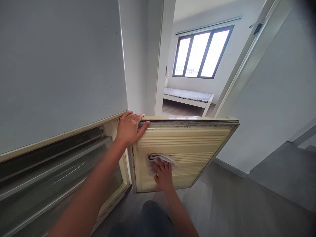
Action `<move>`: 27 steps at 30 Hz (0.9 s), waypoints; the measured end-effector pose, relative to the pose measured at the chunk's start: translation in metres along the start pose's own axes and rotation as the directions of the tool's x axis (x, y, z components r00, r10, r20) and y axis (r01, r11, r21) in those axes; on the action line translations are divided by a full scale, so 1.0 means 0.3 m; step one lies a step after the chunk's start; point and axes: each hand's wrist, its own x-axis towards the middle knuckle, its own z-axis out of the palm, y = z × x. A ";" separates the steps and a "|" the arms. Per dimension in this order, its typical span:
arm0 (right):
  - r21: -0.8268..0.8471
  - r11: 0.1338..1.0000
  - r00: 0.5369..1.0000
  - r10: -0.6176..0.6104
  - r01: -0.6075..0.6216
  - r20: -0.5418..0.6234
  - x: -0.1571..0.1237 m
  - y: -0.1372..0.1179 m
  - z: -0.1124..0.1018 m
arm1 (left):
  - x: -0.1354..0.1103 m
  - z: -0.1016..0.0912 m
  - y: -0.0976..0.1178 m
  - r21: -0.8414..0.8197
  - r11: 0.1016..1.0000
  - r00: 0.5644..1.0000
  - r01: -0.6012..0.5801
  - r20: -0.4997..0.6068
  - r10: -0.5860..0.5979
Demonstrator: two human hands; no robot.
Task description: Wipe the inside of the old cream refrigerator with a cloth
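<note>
Your left hand (127, 129) grips the door (168, 141) just under its fingers while your right hand (164, 177), fingers spread, seems to wipe with the cloth (149, 166) beneath them, and the next rub needs flat pressing.

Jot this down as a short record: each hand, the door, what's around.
Left hand: on the top edge of the door, near its hinge side
Right hand: holding a cloth against the inner face
Door: open, cream, ribbed, dark marks along its edges
Left of door: drawers
Background: bed below a window
</note>
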 end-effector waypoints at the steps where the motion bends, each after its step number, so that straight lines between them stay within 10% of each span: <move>1: -0.034 0.998 0.997 0.045 -0.047 -0.058 -0.027 0.060 0.005 | 0.000 0.000 0.001 -0.006 1.000 1.000 0.002 -0.003 -0.002; 6: 0.047 0.960 0.898 0.276 -0.277 -0.343 -0.135 0.409 0.011 | 0.002 -0.002 0.006 -0.021 1.000 1.000 0.011 -0.007 -0.011; 8: 0.229 0.882 0.779 0.471 -0.411 -0.413 -0.149 0.523 -0.004 | 0.003 -0.003 0.007 -0.025 1.000 1.000 0.008 -0.009 -0.008; 11: 0.493 0.701 0.590 0.708 -0.516 -0.389 -0.144 0.614 -0.027 | 0.003 -0.003 0.007 -0.022 1.000 1.000 0.005 -0.010 -0.006; 14: 0.555 0.638 0.533 0.764 -0.534 -0.365 -0.131 0.618 -0.018 | 0.002 -0.001 0.006 -0.023 1.000 1.000 0.001 -0.014 -0.002; 17: 0.432 0.715 0.596 0.698 -0.550 -0.397 -0.125 0.548 0.036 | 0.001 0.002 0.007 -0.031 1.000 1.000 0.000 -0.023 -0.001; 22: 0.140 0.931 0.844 0.364 -0.336 -0.394 -0.107 0.259 0.146 | 0.001 0.000 0.011 -0.025 1.000 1.000 0.016 -0.022 -0.017; 27: 0.099 0.991 0.992 0.103 -0.095 -0.078 -0.064 -0.109 0.198 | 0.000 -0.002 0.016 -0.020 1.000 1.000 0.021 -0.018 -0.021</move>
